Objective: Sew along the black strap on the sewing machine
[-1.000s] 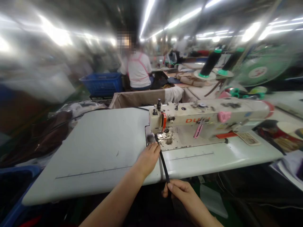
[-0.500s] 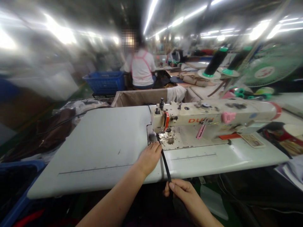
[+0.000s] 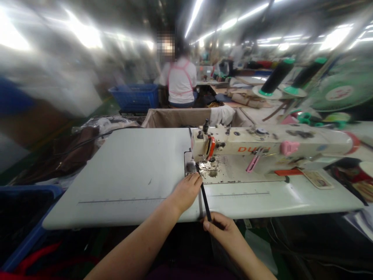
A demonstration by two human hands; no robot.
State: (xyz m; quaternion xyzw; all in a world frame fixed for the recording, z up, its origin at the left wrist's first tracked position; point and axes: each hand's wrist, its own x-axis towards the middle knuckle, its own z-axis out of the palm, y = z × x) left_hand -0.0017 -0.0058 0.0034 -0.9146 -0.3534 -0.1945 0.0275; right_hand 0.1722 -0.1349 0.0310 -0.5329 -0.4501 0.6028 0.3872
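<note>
A narrow black strap [image 3: 205,202] runs from beneath the needle area of a white sewing machine [image 3: 221,146] toward the table's front edge. My left hand [image 3: 189,189] lies over the strap just in front of the presser foot, its fingers together and bent down on it; the fingertips are partly hidden. At the front edge, my right hand [image 3: 220,227] pinches the strap between thumb and fingers. Between the two hands the strap is stretched fairly straight. Its lower end drops out of sight below the right hand.
Around the machine is a pale tabletop [image 3: 131,167] with a printed ruler. Pink thread snips [image 3: 253,163] hang on the machine body. Black thread cones [image 3: 276,77] and a green fan [image 3: 338,91] stand behind right. A blue crate [image 3: 29,190] sits left; a person [image 3: 182,81] sits beyond a fabric-lined bin [image 3: 180,116].
The view has shifted, so the machine appears farther right. My right hand has come slightly up and left toward the table edge, still pinching the strap. My left hand stays by the presser foot.
</note>
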